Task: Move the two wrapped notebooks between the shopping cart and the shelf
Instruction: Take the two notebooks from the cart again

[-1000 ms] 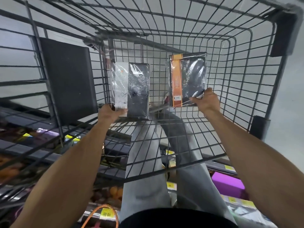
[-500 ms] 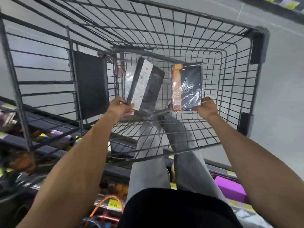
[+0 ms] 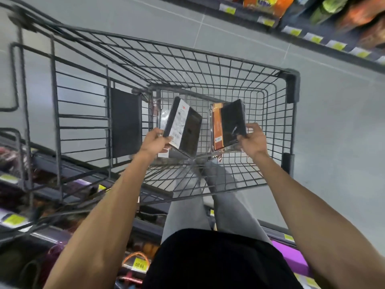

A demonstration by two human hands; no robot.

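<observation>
I look down into a dark wire shopping cart [image 3: 208,65]. My left hand [image 3: 155,142] grips the lower corner of a wrapped notebook with a white band and dark cover [image 3: 183,126], tilted up inside the basket. My right hand [image 3: 253,140] pinches the lower right edge of a second wrapped notebook with an orange band and dark cover [image 3: 227,124], also tilted up off the cart's floor. Clear wrap shows around both notebooks.
A dark flap panel [image 3: 126,122] stands at the cart's left inner wall. Shelves with yellow price tags [image 3: 12,220] run along the lower left, behind my arms. Another shelf of bright packets [image 3: 325,15] lines the top right across the grey tiled floor [image 3: 337,132].
Both notebooks have tilted up from lying flat in the cart, the left one first and now the right. The view has swung, so more of the floor and the far shelf shows.
</observation>
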